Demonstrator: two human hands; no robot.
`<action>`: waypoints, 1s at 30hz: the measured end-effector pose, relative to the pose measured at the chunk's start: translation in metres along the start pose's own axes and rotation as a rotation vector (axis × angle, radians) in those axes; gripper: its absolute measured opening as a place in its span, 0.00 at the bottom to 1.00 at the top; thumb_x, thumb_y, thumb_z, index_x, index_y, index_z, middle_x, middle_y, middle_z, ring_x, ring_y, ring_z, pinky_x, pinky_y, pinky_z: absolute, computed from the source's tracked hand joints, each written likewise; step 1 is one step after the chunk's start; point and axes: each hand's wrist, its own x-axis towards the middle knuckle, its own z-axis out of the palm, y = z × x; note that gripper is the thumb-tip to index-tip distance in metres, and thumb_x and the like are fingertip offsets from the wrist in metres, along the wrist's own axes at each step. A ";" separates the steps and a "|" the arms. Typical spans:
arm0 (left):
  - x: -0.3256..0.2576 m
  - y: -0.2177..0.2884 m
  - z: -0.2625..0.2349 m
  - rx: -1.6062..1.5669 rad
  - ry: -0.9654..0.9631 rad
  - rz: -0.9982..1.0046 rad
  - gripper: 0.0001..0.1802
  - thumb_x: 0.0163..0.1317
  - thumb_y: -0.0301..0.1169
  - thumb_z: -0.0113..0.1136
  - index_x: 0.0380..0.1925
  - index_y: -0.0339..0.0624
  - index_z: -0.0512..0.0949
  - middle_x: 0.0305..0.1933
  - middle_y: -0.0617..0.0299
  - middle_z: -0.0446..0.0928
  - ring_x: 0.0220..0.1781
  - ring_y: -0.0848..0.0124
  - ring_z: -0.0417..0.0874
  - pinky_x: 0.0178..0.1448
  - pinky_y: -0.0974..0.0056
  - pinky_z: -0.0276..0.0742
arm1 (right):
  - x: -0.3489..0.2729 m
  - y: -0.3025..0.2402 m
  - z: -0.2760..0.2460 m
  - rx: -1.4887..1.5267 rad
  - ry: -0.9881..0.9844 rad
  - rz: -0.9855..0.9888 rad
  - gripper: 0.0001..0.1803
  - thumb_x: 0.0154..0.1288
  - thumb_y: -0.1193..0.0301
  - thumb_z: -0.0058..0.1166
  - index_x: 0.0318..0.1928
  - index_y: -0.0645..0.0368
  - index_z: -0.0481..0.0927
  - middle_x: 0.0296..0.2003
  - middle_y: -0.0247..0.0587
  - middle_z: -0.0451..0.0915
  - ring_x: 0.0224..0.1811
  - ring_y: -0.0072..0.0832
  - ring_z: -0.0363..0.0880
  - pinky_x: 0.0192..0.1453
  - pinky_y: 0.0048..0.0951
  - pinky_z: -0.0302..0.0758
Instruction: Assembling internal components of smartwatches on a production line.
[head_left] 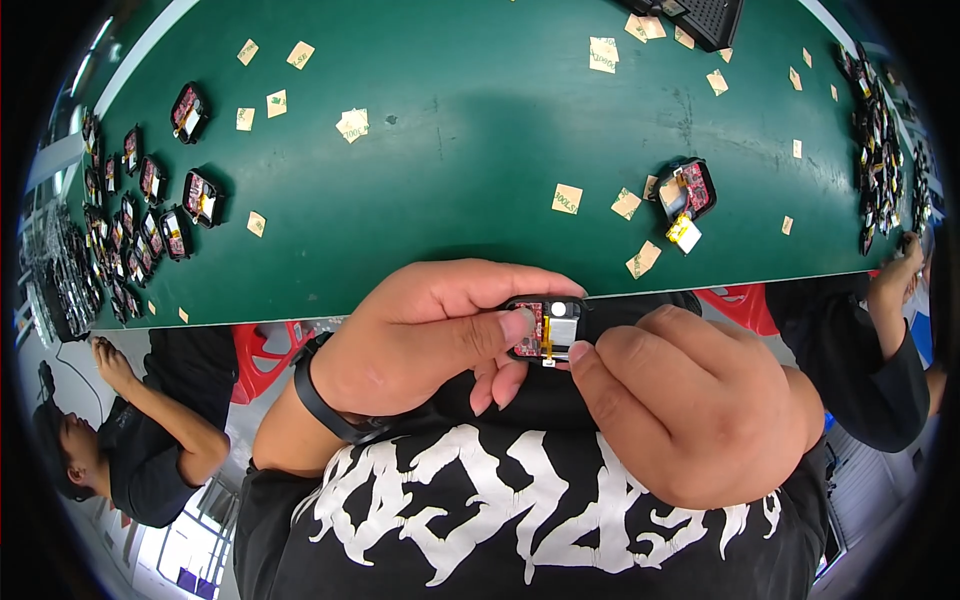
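My left hand (pixel 440 335) grips a small black device casing (pixel 546 328) close to my chest, thumb pressed on its open face. Inside the casing I see a red circuit board, a silver battery and a yellow strip. My right hand (pixel 690 405) is curled beside it, its thumb tip touching the casing's lower right edge. A black band circles my left wrist. Another open casing (pixel 686 192) with a red board and a loose battery lies on the green table (pixel 480 160) to the right.
Several open casings (pixel 150 190) lie in rows at the table's left, more (pixel 885 150) along the right edge. Tan paper tabs (pixel 352 124) are scattered over the surface. A black object (pixel 705 18) sits at the far edge. Other people sit at left (pixel 140 440) and right (pixel 880 350).
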 end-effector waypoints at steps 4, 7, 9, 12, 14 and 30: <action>-0.001 0.000 -0.002 0.014 -0.006 -0.025 0.20 0.79 0.25 0.50 0.66 0.28 0.73 0.39 0.59 0.80 0.30 0.77 0.81 0.31 0.72 0.78 | -0.001 0.002 -0.004 0.003 -0.075 -0.044 0.12 0.46 0.83 0.68 0.34 0.75 0.83 0.29 0.45 0.77 0.24 0.30 0.73 0.19 0.26 0.68; -0.003 0.004 0.003 0.083 0.003 -0.023 0.20 0.78 0.23 0.52 0.66 0.30 0.74 0.37 0.62 0.79 0.30 0.78 0.80 0.31 0.73 0.77 | -0.002 0.002 -0.005 -0.034 -0.087 -0.090 0.12 0.46 0.81 0.67 0.33 0.74 0.83 0.29 0.45 0.78 0.24 0.29 0.73 0.18 0.25 0.68; -0.002 0.006 0.007 0.171 0.031 -0.012 0.20 0.76 0.21 0.53 0.65 0.28 0.74 0.35 0.61 0.81 0.28 0.79 0.80 0.30 0.73 0.76 | -0.001 0.000 -0.007 -0.030 -0.094 -0.062 0.12 0.46 0.80 0.67 0.33 0.74 0.83 0.30 0.46 0.78 0.25 0.29 0.74 0.18 0.24 0.67; -0.001 0.006 0.011 0.223 0.033 -0.037 0.20 0.74 0.17 0.54 0.65 0.30 0.75 0.33 0.63 0.80 0.28 0.80 0.79 0.31 0.74 0.75 | -0.005 -0.007 -0.001 -0.049 -0.042 0.010 0.11 0.46 0.81 0.68 0.32 0.72 0.84 0.30 0.44 0.78 0.26 0.29 0.75 0.17 0.24 0.65; -0.001 0.007 0.013 0.225 0.074 -0.056 0.20 0.73 0.15 0.53 0.64 0.30 0.76 0.31 0.64 0.79 0.27 0.80 0.78 0.31 0.73 0.75 | -0.007 -0.015 0.006 -0.113 -0.004 0.052 0.10 0.46 0.81 0.68 0.32 0.70 0.84 0.30 0.43 0.78 0.26 0.29 0.75 0.17 0.24 0.64; 0.000 0.007 0.011 0.193 0.067 -0.033 0.23 0.73 0.17 0.50 0.68 0.30 0.73 0.31 0.60 0.81 0.28 0.78 0.81 0.31 0.73 0.78 | -0.012 -0.023 0.000 -0.292 0.140 0.214 0.17 0.38 0.75 0.65 0.34 0.67 0.87 0.27 0.39 0.79 0.21 0.28 0.76 0.18 0.24 0.66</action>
